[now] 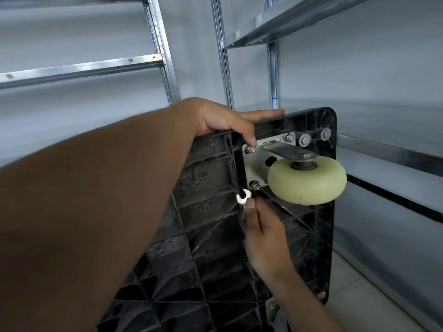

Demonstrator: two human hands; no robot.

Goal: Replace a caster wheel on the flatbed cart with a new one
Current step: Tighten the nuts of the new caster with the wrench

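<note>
I have the flatbed cart [206, 248] tipped up on its edge, its black ribbed underside facing me and filling the lower middle of the frame. My left hand [225, 119] grips the cart's top edge at centre frame, fingers stretched along the rim and the thumb curled down onto the underside, its tip just beside the upper left nut [250, 149] of the caster's mounting plate [255, 164]. The caster wheel [306, 182], pale cream and scuffed, juts out right of centre on its metal bracket, bolted near the cart's upper right corner. My right hand [266, 238] comes up from the lower right, fingers curled around a tool whose bright open-ended head [244, 196] sits just left of and below the plate's lower left nut [255, 185]; I cannot tell whether it touches that nut. Most of the tool is hidden in my grip. Metal shelving [275, 27] stands behind, across the upper frame.
</note>
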